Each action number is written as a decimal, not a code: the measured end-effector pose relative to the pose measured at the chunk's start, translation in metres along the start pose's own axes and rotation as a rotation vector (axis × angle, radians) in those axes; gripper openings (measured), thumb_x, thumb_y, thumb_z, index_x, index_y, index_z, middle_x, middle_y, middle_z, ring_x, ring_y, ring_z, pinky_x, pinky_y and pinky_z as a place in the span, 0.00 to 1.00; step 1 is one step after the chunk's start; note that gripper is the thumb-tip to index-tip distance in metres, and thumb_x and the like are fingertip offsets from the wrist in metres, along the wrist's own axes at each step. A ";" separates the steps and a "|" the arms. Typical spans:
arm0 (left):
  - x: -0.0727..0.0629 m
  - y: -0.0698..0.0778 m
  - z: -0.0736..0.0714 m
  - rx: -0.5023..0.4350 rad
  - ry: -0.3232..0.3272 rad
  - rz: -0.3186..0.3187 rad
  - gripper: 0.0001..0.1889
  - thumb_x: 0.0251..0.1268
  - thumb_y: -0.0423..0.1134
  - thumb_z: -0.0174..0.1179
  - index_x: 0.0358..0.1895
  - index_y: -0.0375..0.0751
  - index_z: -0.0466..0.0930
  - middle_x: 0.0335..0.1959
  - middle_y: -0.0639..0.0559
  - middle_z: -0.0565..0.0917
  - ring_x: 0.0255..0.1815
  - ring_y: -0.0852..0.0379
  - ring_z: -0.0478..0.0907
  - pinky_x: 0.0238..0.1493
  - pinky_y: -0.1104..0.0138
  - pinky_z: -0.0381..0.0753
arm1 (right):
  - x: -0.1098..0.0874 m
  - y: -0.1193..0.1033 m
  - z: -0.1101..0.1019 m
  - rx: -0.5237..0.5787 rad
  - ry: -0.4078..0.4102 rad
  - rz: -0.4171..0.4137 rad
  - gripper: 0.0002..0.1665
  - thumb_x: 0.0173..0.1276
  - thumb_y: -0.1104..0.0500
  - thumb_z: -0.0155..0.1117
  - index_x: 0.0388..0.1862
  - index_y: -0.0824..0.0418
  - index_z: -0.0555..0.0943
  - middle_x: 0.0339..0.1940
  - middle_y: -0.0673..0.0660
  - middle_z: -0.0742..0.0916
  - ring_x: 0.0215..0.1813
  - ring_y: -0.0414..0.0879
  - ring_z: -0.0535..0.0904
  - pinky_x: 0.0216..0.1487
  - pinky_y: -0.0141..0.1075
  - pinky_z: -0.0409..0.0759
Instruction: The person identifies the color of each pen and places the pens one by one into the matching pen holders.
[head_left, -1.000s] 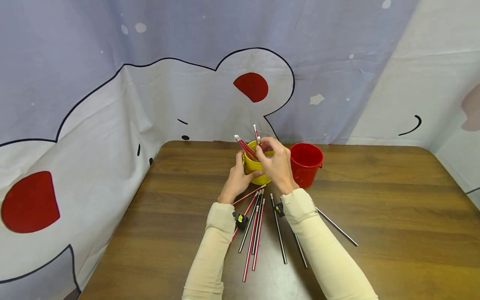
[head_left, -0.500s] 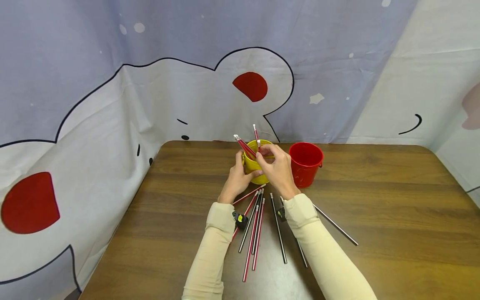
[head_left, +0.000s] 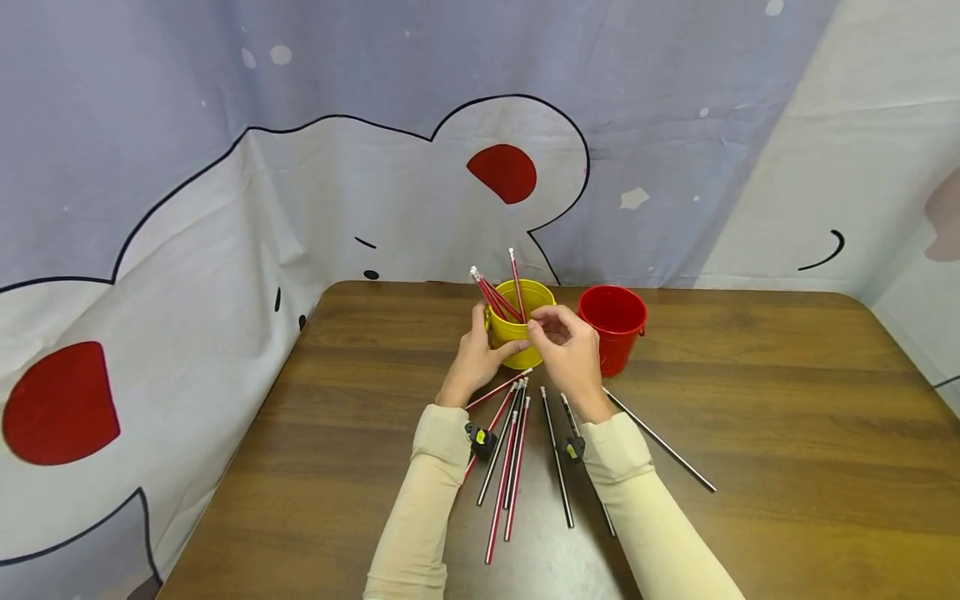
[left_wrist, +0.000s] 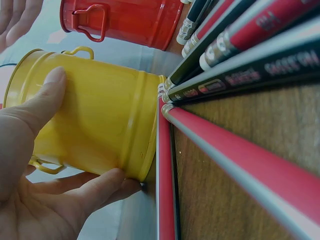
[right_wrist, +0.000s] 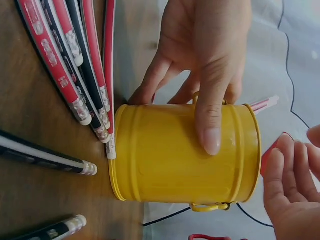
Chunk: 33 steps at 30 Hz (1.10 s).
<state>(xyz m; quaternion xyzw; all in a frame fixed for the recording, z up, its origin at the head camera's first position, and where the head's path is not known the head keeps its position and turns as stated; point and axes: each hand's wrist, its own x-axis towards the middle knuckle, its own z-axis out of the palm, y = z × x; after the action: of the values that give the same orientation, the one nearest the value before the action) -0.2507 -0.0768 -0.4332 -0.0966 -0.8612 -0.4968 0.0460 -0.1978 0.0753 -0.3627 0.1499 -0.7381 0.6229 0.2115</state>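
My left hand [head_left: 474, 357] grips the yellow bucket [left_wrist: 105, 115], its thumb on the near side and its fingers round the other side. Several red pencils [head_left: 517, 287] with white eraser ends up lean in the bucket and stick out over its rim. By the right front of that rim is my right hand [head_left: 573, 354], thumb and fingertips loosely bent. Nothing shows between its fingers in the right wrist view. Just to its right stands a red bucket [head_left: 613, 337]; the hand covers part of its left side.
Several red pencils [head_left: 498, 508] and black pencils [head_left: 557, 462] lie on the wooden table [head_left: 750, 375] in front of the buckets, eraser ends mostly toward them. One more dark pencil [head_left: 675, 454] lies slanted at the right. A printed cloth [head_left: 337, 200] hangs behind the table.
My right hand has let go of a pencil at the yellow bucket and has drawn back a little to the right and down. The left hand keeps its place on the bucket.
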 end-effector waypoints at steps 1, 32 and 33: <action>0.000 0.000 0.000 0.000 0.000 0.000 0.45 0.52 0.57 0.63 0.69 0.54 0.44 0.61 0.45 0.70 0.60 0.49 0.70 0.62 0.56 0.66 | -0.002 -0.002 -0.002 0.002 -0.006 0.022 0.08 0.60 0.69 0.61 0.37 0.74 0.79 0.33 0.67 0.83 0.32 0.54 0.79 0.38 0.32 0.80; -0.002 0.002 -0.001 -0.015 0.000 -0.021 0.45 0.51 0.57 0.64 0.68 0.57 0.44 0.61 0.46 0.69 0.61 0.51 0.68 0.64 0.57 0.63 | -0.041 0.036 0.005 -0.748 -0.555 0.533 0.08 0.48 0.61 0.63 0.13 0.59 0.78 0.13 0.51 0.74 0.18 0.45 0.68 0.16 0.35 0.64; -0.002 0.002 -0.001 -0.015 0.001 -0.022 0.45 0.51 0.57 0.64 0.68 0.57 0.44 0.61 0.46 0.70 0.61 0.51 0.68 0.64 0.57 0.63 | -0.041 0.038 0.006 -0.750 -0.555 0.531 0.08 0.47 0.61 0.63 0.12 0.58 0.77 0.12 0.51 0.74 0.17 0.45 0.67 0.16 0.34 0.63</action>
<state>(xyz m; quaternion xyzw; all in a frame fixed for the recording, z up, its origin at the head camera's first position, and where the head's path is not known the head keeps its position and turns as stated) -0.2486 -0.0763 -0.4311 -0.0873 -0.8586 -0.5036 0.0405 -0.1810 0.0745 -0.4163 0.0311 -0.9506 0.2856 -0.1174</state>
